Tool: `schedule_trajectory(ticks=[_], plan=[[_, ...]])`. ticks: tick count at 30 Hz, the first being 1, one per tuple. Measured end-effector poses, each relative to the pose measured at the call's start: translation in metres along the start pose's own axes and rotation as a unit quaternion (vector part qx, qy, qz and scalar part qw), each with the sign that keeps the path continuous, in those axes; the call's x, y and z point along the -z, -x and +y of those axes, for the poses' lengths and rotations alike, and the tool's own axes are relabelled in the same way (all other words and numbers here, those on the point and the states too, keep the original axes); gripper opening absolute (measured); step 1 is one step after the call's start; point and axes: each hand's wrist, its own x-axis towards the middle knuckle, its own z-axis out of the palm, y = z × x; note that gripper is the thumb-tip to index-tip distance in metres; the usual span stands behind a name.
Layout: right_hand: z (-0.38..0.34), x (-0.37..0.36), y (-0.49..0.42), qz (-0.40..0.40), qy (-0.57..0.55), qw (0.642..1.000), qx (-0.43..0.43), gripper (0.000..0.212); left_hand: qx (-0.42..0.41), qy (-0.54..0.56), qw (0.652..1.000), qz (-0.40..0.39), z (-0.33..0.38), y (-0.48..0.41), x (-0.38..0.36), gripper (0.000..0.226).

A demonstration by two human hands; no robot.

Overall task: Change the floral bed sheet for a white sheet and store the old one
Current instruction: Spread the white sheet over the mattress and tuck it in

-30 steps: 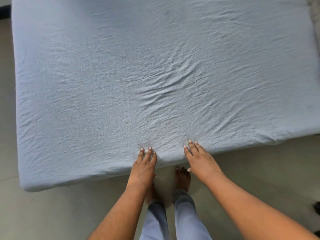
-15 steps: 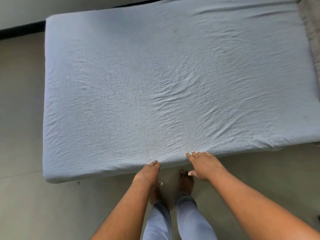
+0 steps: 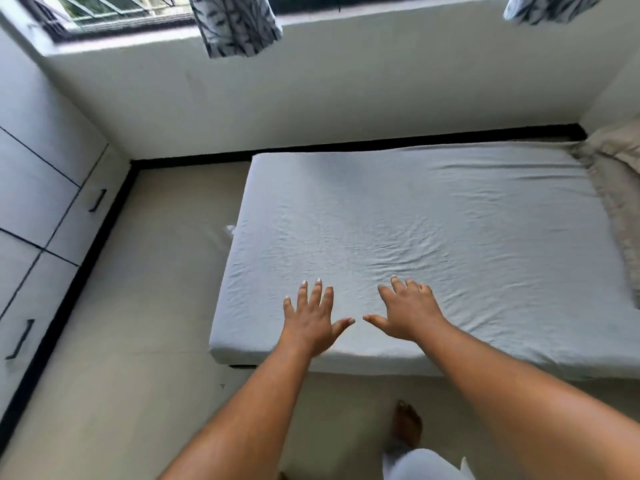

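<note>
A white sheet (image 3: pixel 433 220) covers the low mattress, pulled fairly smooth with fine wrinkles near its middle. My left hand (image 3: pixel 311 318) is spread with straight fingers over the sheet near the front edge, holding nothing. Just to its right, my right hand (image 3: pixel 407 311) is also spread flat above the sheet, empty. Whether the palms touch the cloth I cannot tell. No floral sheet is in view.
A beige pillow or blanket (image 3: pixel 616 188) lies along the bed's right end. Grey cabinet doors with black handles (image 3: pixel 98 200) line the left wall. Patterned curtains (image 3: pixel 239 22) hang below the window behind the bed. Bare floor (image 3: pixel 145 306) runs left of the mattress.
The camera has risen and pulled back, showing the wall and window. Both hands left the mattress's front edge and now spread over the sheet's top.
</note>
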Motion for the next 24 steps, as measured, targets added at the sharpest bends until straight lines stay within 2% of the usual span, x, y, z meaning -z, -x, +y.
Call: schedule_trajectory(ticks=[6, 14, 19, 24], plan=[[-0.119, 0.048, 0.028, 0.081, -0.010, 0.997, 0.004, 0.094, -0.005, -0.012, 0.999, 0.049, -0.097, 0.077, 0.037, 0.101], [-0.283, 0.053, 0.058, 0.119, -0.034, 0.992, 0.027, 0.089, -0.013, -0.032, 0.998, 0.056, -0.234, 0.159, 0.023, 0.104], [-0.328, 0.060, 0.054, 0.120, -0.029, 0.992, 0.023, 0.089, -0.012, -0.017, 0.998, 0.052, -0.287, 0.166, 0.031, 0.090], [-0.339, 0.069, 0.027, 0.114, -0.026, 0.993, 0.001, 0.090, -0.030, -0.004, 0.997, 0.068, -0.317, 0.135, 0.054, 0.090]])
